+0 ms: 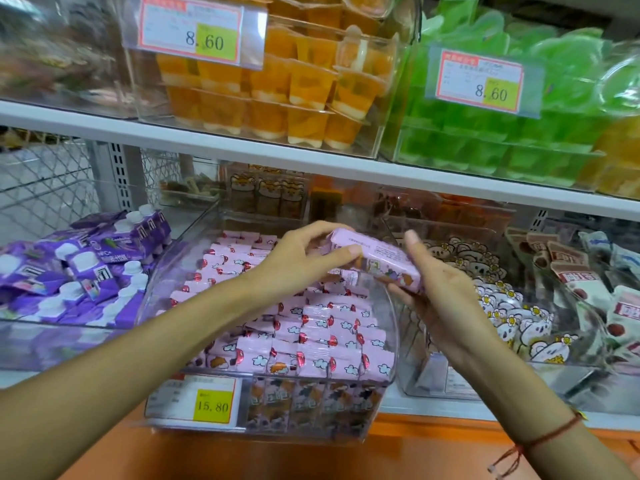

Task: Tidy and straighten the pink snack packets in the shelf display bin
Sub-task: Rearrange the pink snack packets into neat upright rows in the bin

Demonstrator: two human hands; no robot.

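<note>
A: Nearest the lens?

B: My two bare forearms, coming in from the bottom corners. There's a red string bracelet on my right wrist. Below them is an orange ledge.

A: Hands?

B: Both are up over the clear display bin, mid-frame. My left hand has its fingers curled and thumb out, pinching the near-left end of a small stack of pink packets. My right hand cups the stack from below and on the right, palm up, thumb raised beside it. So both are holding the stack; neither is spread wide.

A: Stack orientation?

B: Tilted, printed back face up, with the long side running from upper left to lower right. It's lifted above the bin and sits toward the bin's right wall. I can't tell how many packets are in it.

A: Rest of the task items?

B: Pink snack packets fill the bin in rough rows. The front rows are fairly even; the ones behind, under my left hand, are more jumbled. More packets stand upright against the front wall. A price tag reading 15.80 is on the bin's front left.

A: Neighbours?

B: Purple pouches with white caps are in the bin on the left. White cartoon-print packets are in the bin on the right, with more wrapped snacks beyond them. On the shelf above are orange jelly cups and green jelly cups, each behind an 8.60 tag. Small brown cartoon packs are at the back, too blurred to read.
</note>
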